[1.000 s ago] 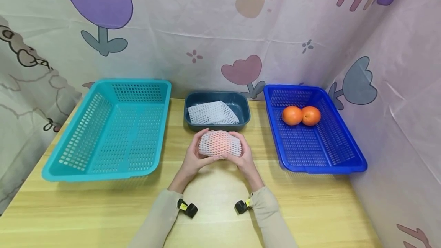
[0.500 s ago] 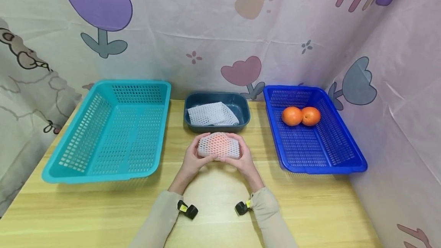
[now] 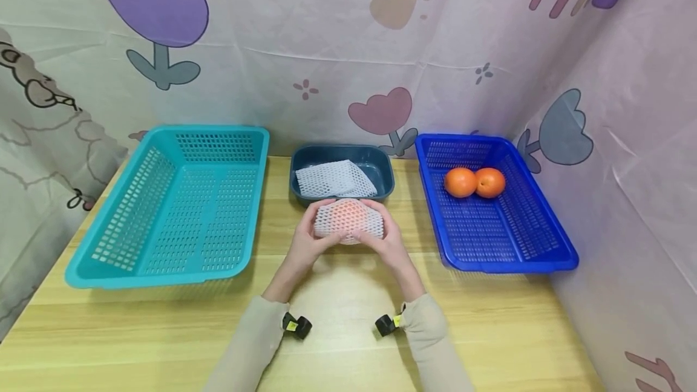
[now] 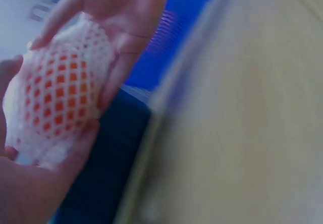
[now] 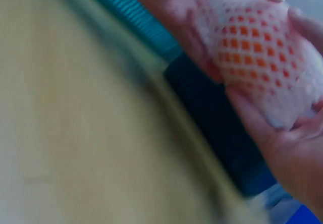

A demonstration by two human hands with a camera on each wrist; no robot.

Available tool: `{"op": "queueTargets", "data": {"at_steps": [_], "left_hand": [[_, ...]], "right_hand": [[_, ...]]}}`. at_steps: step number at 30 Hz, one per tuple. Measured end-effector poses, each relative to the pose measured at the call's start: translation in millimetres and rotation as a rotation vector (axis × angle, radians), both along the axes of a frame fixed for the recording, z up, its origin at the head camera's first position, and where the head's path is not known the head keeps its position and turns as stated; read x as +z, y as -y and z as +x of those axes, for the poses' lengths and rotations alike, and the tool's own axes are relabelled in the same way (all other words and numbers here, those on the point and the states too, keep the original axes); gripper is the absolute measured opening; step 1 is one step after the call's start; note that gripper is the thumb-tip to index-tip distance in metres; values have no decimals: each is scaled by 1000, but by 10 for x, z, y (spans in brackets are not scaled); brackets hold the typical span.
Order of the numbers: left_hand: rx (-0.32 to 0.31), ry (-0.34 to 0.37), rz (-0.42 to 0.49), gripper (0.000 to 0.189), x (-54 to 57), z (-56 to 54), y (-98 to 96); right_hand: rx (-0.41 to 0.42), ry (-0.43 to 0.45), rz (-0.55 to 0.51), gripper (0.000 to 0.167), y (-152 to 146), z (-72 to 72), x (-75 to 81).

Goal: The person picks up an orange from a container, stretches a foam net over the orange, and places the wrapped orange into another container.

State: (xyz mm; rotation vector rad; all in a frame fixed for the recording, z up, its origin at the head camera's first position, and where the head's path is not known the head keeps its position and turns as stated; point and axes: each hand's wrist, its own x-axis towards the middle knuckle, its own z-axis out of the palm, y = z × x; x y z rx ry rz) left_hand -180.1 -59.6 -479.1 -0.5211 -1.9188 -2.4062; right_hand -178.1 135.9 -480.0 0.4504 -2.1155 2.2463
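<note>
Fruit, round and orange-red, sits inside a white foam net sleeve, and we hold the two together between both hands, just in front of a dark blue-teal, oblong plastic tub. Our left hand grips one end of the sleeve, thumb on the near side and fingers bent round the far side; our right hand grips the other end in the same way. We have the two thumb tips near each other at the sleeve's lower near edge. In both wrist views we see the orange-red colour through the diamond-shaped holes, strongest at the middle, while the ends of the sleeve are paler.

Inside the tub we see overlapping, flat white foam netting; how many pieces we cannot tell. To our left stands a large, turquoise, rectangular plastic basket with pierced walls. To our right stands a bright blue, rectangular plastic basket holding two round orange fruits, side by side and touching in its far half. All three containers rest on a pale yellow, wood-grained table. Behind them we see a whitish cloth backdrop printed with flowers and a heart. We wear beige sleeves, with a small black camera at each wrist.
</note>
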Motion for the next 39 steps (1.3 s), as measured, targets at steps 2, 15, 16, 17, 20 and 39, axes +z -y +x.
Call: {"op": "queueTargets", "data": {"at_steps": [2,15,16,17,20,39], "left_hand": [[5,5,-6,64,113,-8,-6],[-61,-33,-30,66,856,126,40],[-62,-46,-29,66,883,134,40],[-62,-56,-26,66,909,144,40],[-65,-90,-18,68,967,167,35],[-135,-88,-76,71,1106,234,98]], "right_hand": [[-1,0,9,62,3,23,157],[68,-15,-30,66,-24,240,966],[67,-1,-32,65,-25,252,1008],[68,16,-35,64,-27,261,1044],[76,74,-50,59,-30,278,1124],[105,-72,-120,70,-22,299,1168]]}}
